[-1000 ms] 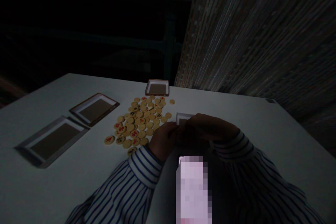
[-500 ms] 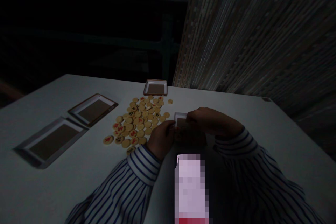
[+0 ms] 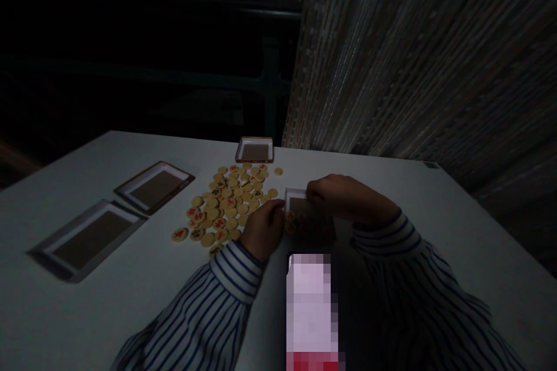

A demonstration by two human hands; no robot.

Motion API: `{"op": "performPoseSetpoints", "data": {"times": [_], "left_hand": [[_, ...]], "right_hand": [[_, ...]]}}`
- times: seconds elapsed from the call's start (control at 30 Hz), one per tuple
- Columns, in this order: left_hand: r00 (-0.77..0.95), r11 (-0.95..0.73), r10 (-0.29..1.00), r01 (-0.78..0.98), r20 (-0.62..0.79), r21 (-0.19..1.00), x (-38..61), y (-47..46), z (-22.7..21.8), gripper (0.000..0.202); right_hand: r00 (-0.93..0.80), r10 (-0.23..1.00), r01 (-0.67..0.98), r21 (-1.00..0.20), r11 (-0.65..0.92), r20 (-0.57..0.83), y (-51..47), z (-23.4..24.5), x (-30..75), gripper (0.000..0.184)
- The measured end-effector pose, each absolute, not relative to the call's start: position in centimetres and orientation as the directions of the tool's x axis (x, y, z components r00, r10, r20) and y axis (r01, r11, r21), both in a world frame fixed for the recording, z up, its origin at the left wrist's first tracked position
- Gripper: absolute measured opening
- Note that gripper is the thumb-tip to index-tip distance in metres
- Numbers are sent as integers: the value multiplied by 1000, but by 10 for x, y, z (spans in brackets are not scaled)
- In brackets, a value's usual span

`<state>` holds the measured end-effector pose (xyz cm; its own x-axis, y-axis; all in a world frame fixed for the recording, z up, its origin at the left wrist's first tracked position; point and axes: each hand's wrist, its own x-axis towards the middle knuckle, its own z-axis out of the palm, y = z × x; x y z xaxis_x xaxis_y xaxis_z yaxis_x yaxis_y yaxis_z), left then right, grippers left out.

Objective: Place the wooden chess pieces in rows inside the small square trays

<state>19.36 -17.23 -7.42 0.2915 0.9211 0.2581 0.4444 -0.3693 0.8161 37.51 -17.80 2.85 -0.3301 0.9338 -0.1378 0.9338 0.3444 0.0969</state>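
Observation:
A heap of round tan game discs (image 3: 226, 203) with red and black marks lies on the white table (image 3: 108, 313). Just right of the heap sits a small white-rimmed box tray (image 3: 296, 202). My left hand (image 3: 261, 231) rests curled at the tray's near-left corner, fingers closed over a disc or two. My right hand (image 3: 343, 197) is curled above the tray's right side, its fingers pinched at the rim. In the dim light I cannot make out what it holds. Both sleeves are striped.
Two larger flat box halves, one (image 3: 154, 185) and another (image 3: 87, 240), lie at the left. A small box half (image 3: 255, 151) stands behind the discs. A ribbed wall or blind (image 3: 413, 58) rises at the right. A blurred pink patch (image 3: 311, 307) hangs near my chest.
My right hand has drawn back slightly, uncovering more of the small tray. My left hand has stayed by the tray's corner. The view has shifted a little.

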Motion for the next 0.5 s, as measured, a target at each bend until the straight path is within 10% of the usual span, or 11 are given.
{"op": "performPoseSetpoints", "data": {"times": [0.5], "left_hand": [[189, -372, 928, 384, 322, 845, 195, -171, -68, 22]], "right_hand": [[-231, 971, 973, -6, 232, 69, -199, 64, 344, 30]]}}
